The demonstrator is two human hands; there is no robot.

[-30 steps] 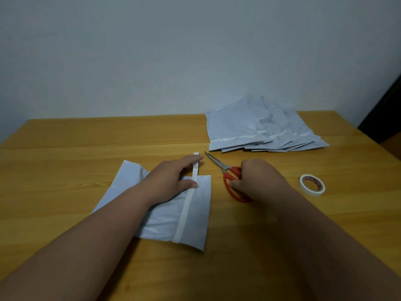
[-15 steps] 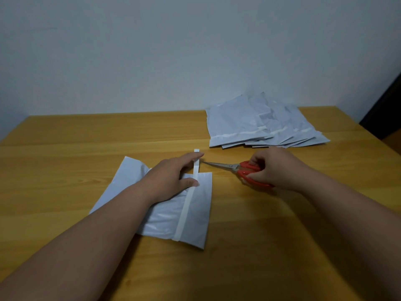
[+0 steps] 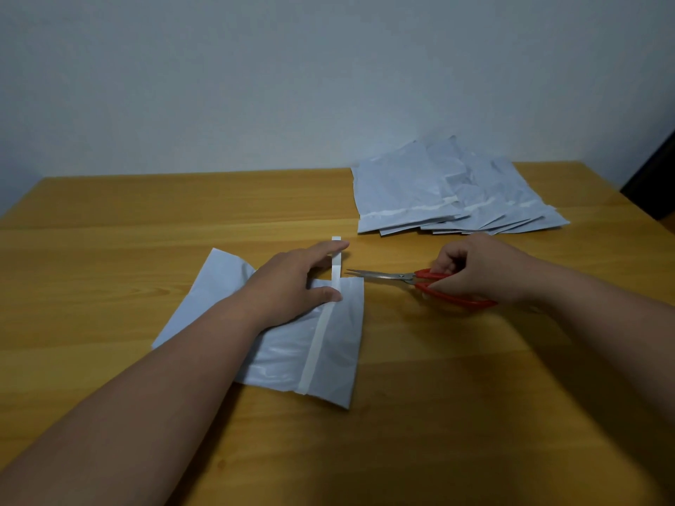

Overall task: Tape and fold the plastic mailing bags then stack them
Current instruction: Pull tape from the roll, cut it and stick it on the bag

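Note:
A grey plastic mailing bag (image 3: 339, 345) lies folded on the wooden table (image 3: 438, 414) in front of me. A strip of white tape (image 3: 317, 345) runs along it and sticks out past its far edge. My left hand (image 3: 292, 283) lies flat on the bag, fingers straight, with forefinger and thumb touching the tape. My right hand (image 3: 478, 268) grips red-handled scissors (image 3: 409, 277). Their blades are slightly apart and point left, the tips just right of the overhanging tape.
A fanned pile of several grey mailing bags (image 3: 449, 191) lies at the back right of the table, against the pale wall. A dark object (image 3: 657, 177) stands past the table's right edge.
My right hand picked the scissors up off the table, turned them and brought the blades left toward the tape end. The tape roll seen earlier at the right is now out of sight. The left hand stayed put.

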